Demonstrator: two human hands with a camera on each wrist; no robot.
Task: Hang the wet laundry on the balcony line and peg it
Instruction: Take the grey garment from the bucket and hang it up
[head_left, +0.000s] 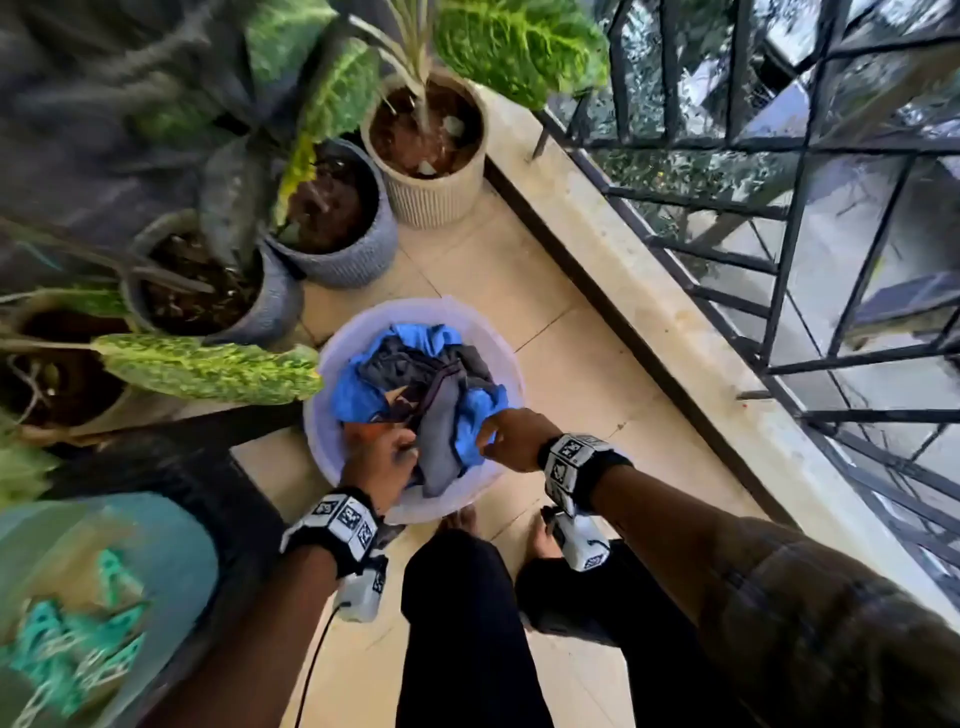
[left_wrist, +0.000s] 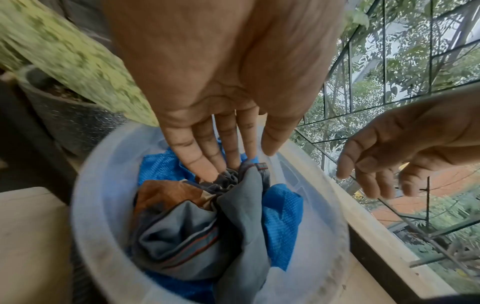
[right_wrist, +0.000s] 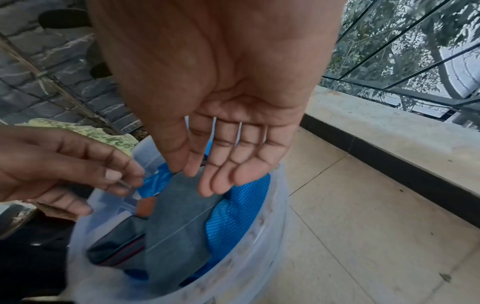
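A pale plastic basin (head_left: 313, 410) stands on the tiled balcony floor, filled with wet laundry: a grey garment (head_left: 441, 431) on top, a blue mesh cloth (head_left: 358, 395) and a brown piece (left_wrist: 166, 193) beneath. My left hand (head_left: 400, 452) reaches in from the near side. Its straight fingers (left_wrist: 205, 164) touch the bunched grey garment (left_wrist: 246, 205), thumb apart. My right hand (head_left: 488, 439) hovers over the basin's right side with fingers (right_wrist: 221, 181) relaxed above the grey garment (right_wrist: 179, 216) and blue cloth (right_wrist: 233, 214), holding nothing. No washing line is in view.
Teal pegs (head_left: 67, 654) lie in a teal container (head_left: 171, 545) at my lower left. Several potted plants (head_left: 426, 150) crowd the left and far side of the basin. A stone ledge (head_left: 649, 312) and black metal railing (head_left: 789, 249) run along the right. My feet stand just behind the basin.
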